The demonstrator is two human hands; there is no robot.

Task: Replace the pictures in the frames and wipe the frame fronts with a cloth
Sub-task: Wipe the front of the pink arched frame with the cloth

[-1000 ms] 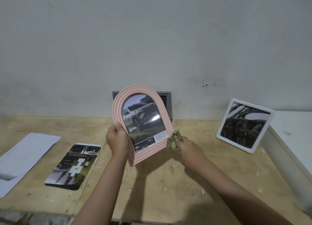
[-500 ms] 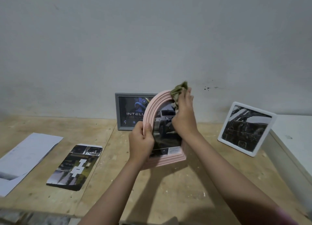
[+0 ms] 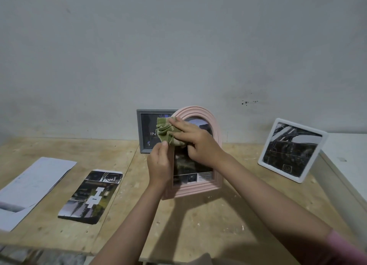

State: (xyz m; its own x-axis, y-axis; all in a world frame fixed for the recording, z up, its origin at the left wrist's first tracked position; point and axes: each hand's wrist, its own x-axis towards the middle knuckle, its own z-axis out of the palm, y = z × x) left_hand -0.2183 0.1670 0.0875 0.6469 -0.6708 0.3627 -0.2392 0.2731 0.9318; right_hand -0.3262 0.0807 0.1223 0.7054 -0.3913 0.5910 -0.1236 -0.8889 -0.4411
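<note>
My left hand (image 3: 159, 165) grips the arched pink picture frame (image 3: 198, 187) upright while my right hand (image 3: 195, 143) presses the crumpled green cloth (image 3: 165, 134) against its front.

Only "IN" can be read — white letters on the grey frame's picture (image 3: 148, 129); the rest is hidden.
</note>
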